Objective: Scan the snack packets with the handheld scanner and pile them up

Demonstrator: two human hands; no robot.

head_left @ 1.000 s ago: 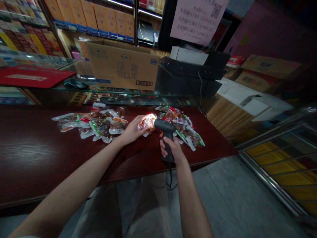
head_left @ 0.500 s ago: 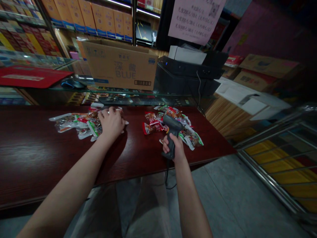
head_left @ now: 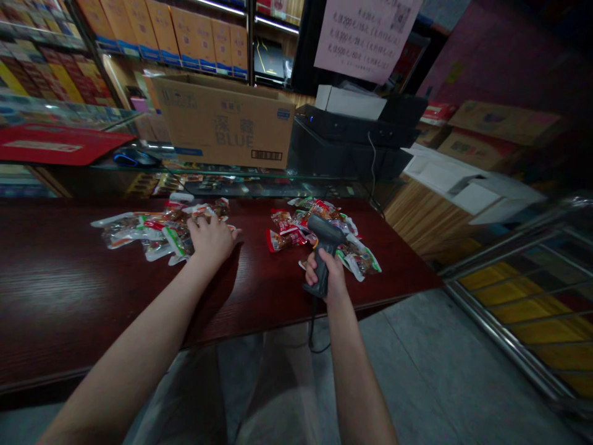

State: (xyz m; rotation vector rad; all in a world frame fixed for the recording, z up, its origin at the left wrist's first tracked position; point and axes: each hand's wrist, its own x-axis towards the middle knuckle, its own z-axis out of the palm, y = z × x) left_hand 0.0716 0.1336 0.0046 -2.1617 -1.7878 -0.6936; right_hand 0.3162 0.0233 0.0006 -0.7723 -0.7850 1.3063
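My left hand (head_left: 212,240) lies palm down with its fingers spread on the right end of a pile of packaged snacks (head_left: 155,232). These are clear plastic packets with white, red and green edges and brown contents; what lies under the palm is hidden. My right hand (head_left: 328,272) is wrapped round the grip of a black barcode scanner (head_left: 323,244), its head tilted up to the left and its cord hanging below. Behind the scanner lies a second pile of snack packets (head_left: 324,210), partly covered by it.
A dark red wooden table (head_left: 115,296) carries both piles. Beyond it, a cardboard box (head_left: 227,127) and a computer mouse (head_left: 136,158) rest on a glass counter. A black machine (head_left: 352,142) stands right of the box. A metal rack (head_left: 509,321) is at the right.
My left hand has moved slightly toward me and flattened, uncovering a packet at the back of the left pile. The scanner and my right hand have barely shifted.
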